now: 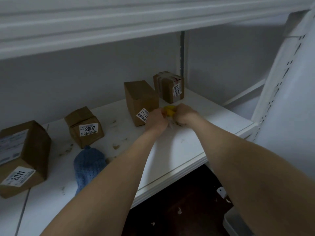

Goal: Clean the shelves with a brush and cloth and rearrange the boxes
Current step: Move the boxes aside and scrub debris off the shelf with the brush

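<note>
The 2007 box point(84, 126) sits near the 2011 box point(22, 155).

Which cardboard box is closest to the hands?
The tall upright box, its label partly hidden by the left hand; the other three stand clear.

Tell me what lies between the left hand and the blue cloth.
No box does: only bare shelf with scattered scraps separates the left hand from the blue cloth. But that hand and the right hand both hold the yellow brush.
</note>
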Available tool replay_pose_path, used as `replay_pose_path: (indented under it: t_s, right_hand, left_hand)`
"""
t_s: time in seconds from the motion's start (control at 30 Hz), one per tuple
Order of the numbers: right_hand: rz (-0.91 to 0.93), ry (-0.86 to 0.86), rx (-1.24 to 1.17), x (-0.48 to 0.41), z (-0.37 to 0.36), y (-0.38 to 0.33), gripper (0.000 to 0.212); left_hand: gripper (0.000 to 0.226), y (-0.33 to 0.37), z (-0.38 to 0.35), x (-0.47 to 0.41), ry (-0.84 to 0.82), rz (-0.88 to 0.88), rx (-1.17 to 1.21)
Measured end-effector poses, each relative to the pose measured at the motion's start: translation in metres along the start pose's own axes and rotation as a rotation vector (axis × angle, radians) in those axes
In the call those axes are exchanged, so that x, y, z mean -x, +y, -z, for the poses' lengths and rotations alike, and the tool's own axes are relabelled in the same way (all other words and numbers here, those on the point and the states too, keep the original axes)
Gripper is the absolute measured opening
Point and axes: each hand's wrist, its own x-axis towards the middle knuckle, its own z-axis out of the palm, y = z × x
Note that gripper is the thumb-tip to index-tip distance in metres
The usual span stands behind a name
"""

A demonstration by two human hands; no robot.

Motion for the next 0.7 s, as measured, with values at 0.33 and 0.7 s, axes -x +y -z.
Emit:
replay_pose_path:
  t_s: [0.33,0.7]
  right_hand:
    - [-0.113,0.206,0.067,0.028,0.020,0.015,0.028]
    - [-0.065,0.068,0.222,0.045,0.002,-0.014,0.031]
  left_hand:
    - [0.024,0.005,0.027,0.016,0.131,0.051,0.044]
    - [0.024,-0.009,0.069,0.026,0.458,0.175,0.051]
